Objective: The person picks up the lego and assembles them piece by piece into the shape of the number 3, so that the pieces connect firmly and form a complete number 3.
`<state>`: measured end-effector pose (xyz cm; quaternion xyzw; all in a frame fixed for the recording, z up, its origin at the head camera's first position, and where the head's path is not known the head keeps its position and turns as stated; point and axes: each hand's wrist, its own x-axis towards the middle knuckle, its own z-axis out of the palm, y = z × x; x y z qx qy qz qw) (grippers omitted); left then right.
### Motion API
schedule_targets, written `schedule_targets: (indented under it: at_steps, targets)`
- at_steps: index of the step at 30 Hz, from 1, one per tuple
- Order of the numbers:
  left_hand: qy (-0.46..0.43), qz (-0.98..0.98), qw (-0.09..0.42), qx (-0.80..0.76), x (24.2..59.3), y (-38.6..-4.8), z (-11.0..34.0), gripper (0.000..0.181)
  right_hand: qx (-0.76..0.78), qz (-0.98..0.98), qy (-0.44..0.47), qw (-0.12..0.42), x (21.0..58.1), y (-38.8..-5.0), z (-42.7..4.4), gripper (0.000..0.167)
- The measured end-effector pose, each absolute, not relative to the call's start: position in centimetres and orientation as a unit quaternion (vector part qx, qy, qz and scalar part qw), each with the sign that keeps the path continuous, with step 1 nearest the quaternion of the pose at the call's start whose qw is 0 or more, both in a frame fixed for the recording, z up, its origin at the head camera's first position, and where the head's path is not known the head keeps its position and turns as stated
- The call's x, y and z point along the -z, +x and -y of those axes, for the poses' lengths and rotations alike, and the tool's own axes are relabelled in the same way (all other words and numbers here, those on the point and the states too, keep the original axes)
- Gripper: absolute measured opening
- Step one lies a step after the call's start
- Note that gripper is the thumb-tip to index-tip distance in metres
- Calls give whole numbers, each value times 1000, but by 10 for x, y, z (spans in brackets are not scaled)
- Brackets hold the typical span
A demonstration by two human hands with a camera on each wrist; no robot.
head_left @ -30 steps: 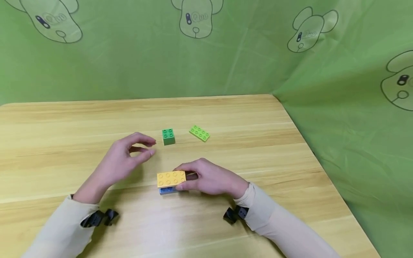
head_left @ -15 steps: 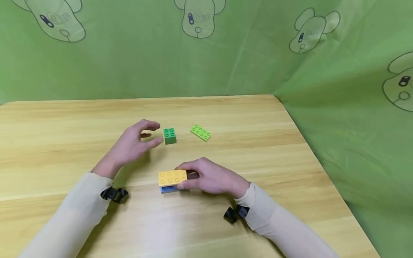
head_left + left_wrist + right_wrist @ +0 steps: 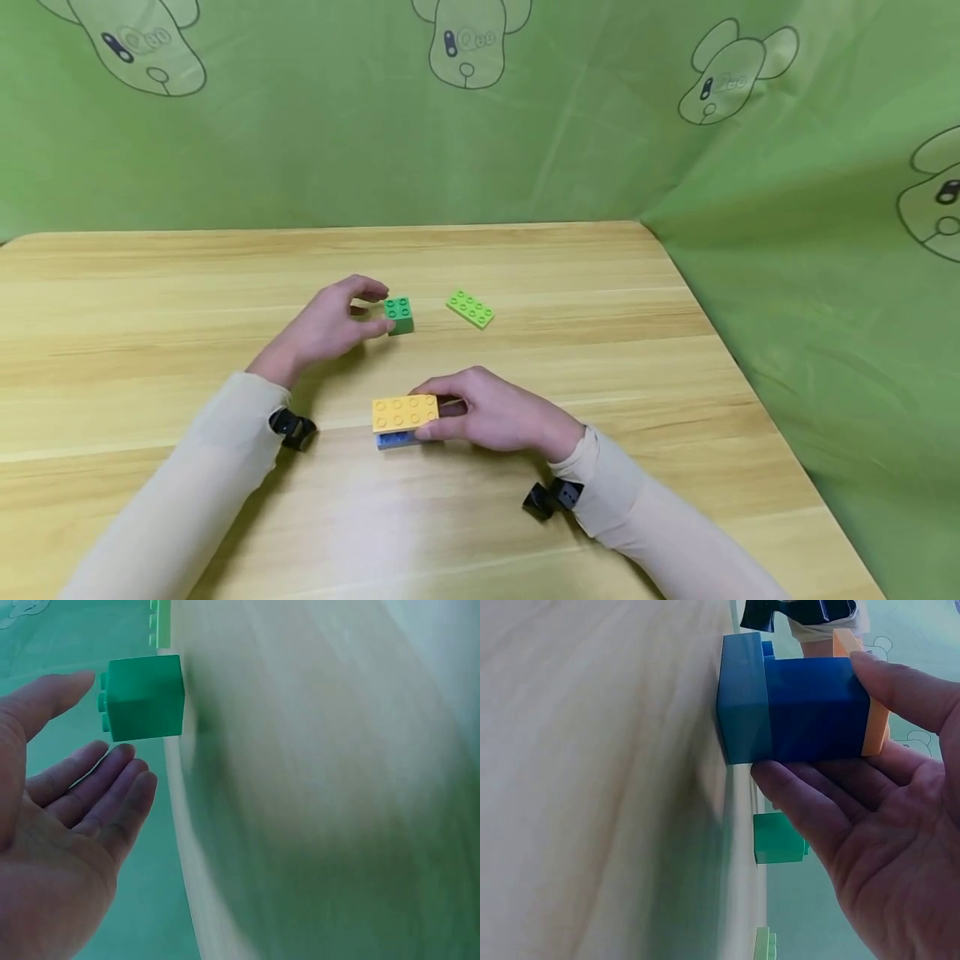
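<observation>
My right hand (image 3: 498,412) grips a small stack of building bricks near the table's middle. On top of it sits a yellow eight-stud plate (image 3: 405,412). Below come a dark blue brick (image 3: 817,709) and, lowest, a longer blue brick (image 3: 742,701) with some studs uncovered. The thumb lies on one side of the stack, the fingers on the other. My left hand (image 3: 337,321) is spread beside a green four-stud brick (image 3: 399,315) on the table. In the left wrist view, thumb and fingers stand apart from this green brick, near its studded top.
A lime green eight-stud plate (image 3: 470,309) lies flat to the right of the green brick. The wooden table (image 3: 600,333) meets a green printed cloth (image 3: 337,150) at its back and right edges. Each wrist carries a small black camera (image 3: 294,428).
My left hand has moved forward and right, up to the green brick. The right hand keeps its grip on the stack in about the same place.
</observation>
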<state>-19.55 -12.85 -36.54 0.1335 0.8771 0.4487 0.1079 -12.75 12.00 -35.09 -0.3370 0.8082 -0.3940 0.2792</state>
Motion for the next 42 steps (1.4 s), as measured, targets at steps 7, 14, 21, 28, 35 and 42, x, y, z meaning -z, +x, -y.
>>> schedule_targets:
  at_steps: [7,14,21,28,35,42]
  targets:
    - [130,-881,124,-438,366,-202,126,59,401,-804,-338,281,352,-128,-119,34]
    - [132,-885,133,-426,365,-210,121,56,402,-804,-337,281,352,-128,-120,34]
    - [160,-893,135,-398,361,-209,113,41,405,-802,-334,284,352,-127,-120,36]
    - [173,-896,132,-387,358,-208,111,37,401,-803,-339,281,352,-128,-120,35]
    - [162,-892,134,-401,360,-208,116,38,397,-806,-339,279,352,-127,-120,35]
    - [155,-892,126,-406,361,-205,122,40,396,-807,-338,280,351,-128,-120,36]
